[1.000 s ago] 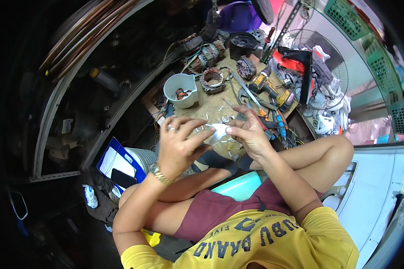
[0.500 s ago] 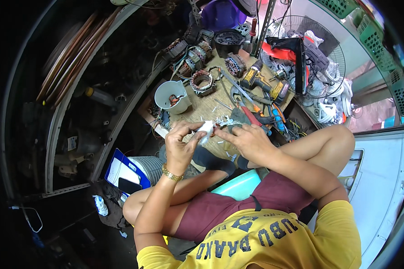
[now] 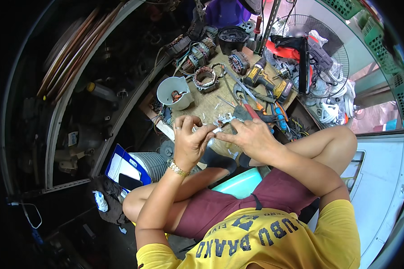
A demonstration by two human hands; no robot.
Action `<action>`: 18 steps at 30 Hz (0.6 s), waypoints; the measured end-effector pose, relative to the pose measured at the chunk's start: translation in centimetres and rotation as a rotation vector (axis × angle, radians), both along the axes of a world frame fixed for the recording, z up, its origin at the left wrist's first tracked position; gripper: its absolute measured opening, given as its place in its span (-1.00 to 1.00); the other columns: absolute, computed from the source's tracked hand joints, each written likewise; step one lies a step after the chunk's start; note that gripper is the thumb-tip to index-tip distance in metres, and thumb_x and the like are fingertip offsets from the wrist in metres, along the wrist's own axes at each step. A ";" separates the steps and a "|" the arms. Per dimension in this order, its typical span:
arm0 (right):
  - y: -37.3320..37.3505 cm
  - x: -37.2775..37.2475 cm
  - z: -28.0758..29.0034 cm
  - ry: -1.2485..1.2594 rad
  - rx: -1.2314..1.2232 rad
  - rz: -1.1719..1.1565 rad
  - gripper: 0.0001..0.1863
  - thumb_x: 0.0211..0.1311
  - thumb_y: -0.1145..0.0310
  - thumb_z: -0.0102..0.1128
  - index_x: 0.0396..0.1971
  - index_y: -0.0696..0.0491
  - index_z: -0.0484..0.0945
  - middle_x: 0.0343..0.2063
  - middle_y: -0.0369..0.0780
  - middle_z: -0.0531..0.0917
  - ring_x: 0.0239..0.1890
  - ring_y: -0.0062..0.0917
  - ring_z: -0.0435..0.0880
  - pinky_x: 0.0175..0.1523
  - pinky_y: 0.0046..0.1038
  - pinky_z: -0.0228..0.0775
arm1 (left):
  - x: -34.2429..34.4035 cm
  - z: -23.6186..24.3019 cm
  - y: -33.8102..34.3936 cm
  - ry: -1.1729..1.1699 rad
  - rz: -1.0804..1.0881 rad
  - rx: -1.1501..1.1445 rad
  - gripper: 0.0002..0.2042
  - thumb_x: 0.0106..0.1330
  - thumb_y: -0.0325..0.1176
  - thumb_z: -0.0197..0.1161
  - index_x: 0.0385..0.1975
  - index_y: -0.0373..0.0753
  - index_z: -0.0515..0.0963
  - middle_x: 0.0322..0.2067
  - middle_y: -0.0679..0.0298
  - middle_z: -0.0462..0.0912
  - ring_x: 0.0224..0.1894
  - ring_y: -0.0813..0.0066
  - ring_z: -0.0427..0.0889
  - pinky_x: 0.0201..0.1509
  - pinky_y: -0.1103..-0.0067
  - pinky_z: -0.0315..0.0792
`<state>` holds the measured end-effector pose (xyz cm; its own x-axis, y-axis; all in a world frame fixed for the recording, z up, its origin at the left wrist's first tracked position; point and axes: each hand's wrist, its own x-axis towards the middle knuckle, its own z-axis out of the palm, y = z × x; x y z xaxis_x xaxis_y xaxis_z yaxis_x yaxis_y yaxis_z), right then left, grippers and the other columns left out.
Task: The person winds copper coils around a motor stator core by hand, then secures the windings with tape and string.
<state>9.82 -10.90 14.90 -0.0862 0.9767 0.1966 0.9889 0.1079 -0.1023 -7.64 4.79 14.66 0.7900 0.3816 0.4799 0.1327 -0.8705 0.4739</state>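
Observation:
My left hand (image 3: 191, 140), with a ring and a gold watch on its wrist, pinches a small soft-looking white piece (image 3: 217, 130) between thumb and fingertips. Reaching in from the other side, my right hand (image 3: 253, 138) has its thumb and index finger closed at the same white piece. The fingertips of both hands nearly touch, so much of the piece is hidden. It is held just above the near part of the wooden board (image 3: 202, 110). Small white scraps (image 3: 224, 119) lie just beyond the fingers.
On the board stand a grey plastic jug (image 3: 180, 97) with copper-coloured bits inside, a wound motor stator (image 3: 205, 80), a second stator (image 3: 239, 62) and a yellow-black cordless drill (image 3: 267, 81). Pliers with red handles (image 3: 251, 111) lie right. A fan guard (image 3: 327, 49) stands behind.
My left hand has moved right and slightly down, and its fingers have closed further over the white piece. My right fingertips now meet it there. The whole view has shifted slightly.

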 end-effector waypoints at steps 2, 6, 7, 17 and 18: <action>0.3 0.1 0.2 0.006 -0.012 0.013 -0.37 0.20 0.38 0.14 0.27 -0.48 0.45 -0.14 -0.16 0.58 -0.39 -0.35 0.70 -0.30 -0.32 0.57 | -0.2 -1.0 0.1 -0.016 0.015 0.067 -0.79 0.14 -0.27 0.44 -0.21 0.02 0.73 -0.28 0.28 0.46 -0.11 0.20 0.39 0.00 0.29 0.30; 0.1 0.1 0.4 0.071 -0.087 0.002 -0.38 0.21 0.41 0.13 0.27 -0.45 0.45 -0.14 -0.11 0.57 -0.41 -0.28 0.72 -0.32 -0.26 0.60 | 0.2 -2.5 -0.1 0.001 0.018 0.011 -0.84 0.22 -0.21 0.37 -0.22 0.00 0.71 -0.23 0.28 0.47 -0.03 0.19 0.39 0.09 0.22 0.21; -0.2 0.0 0.4 0.126 -0.123 -0.006 -0.38 0.22 0.41 0.13 0.28 -0.44 0.45 -0.15 -0.09 0.57 -0.42 -0.25 0.72 -0.31 -0.23 0.61 | 0.2 -2.7 0.0 0.062 -0.012 -0.112 -0.85 0.26 -0.22 0.34 -0.22 -0.01 0.70 -0.22 0.28 0.47 -0.03 0.19 0.40 0.10 0.23 0.20; -1.9 0.3 -2.5 0.243 -0.168 -0.074 -0.29 0.20 0.42 0.14 0.36 -0.44 0.37 -0.03 -0.07 0.60 -0.39 -0.16 0.74 -0.32 -0.20 0.62 | 0.8 -2.7 0.7 0.139 -0.169 -0.245 -0.71 0.28 -0.18 0.34 0.00 0.06 0.72 0.08 0.26 0.54 0.17 0.22 0.41 0.18 0.29 0.20; -2.0 0.3 -2.8 0.221 -0.184 -0.068 -0.29 0.19 0.42 0.15 0.36 -0.44 0.37 -0.04 -0.06 0.59 -0.39 -0.16 0.74 -0.32 -0.21 0.62 | 0.9 -3.0 0.6 0.137 -0.173 -0.246 -0.71 0.28 -0.18 0.34 0.00 0.06 0.72 0.08 0.26 0.54 0.17 0.22 0.41 0.18 0.29 0.20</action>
<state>10.14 -12.89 12.13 0.0058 0.9997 0.0224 0.9446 0.0019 -0.3282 -6.79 5.35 11.68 0.9041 0.3274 0.2745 0.0701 -0.7475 0.6606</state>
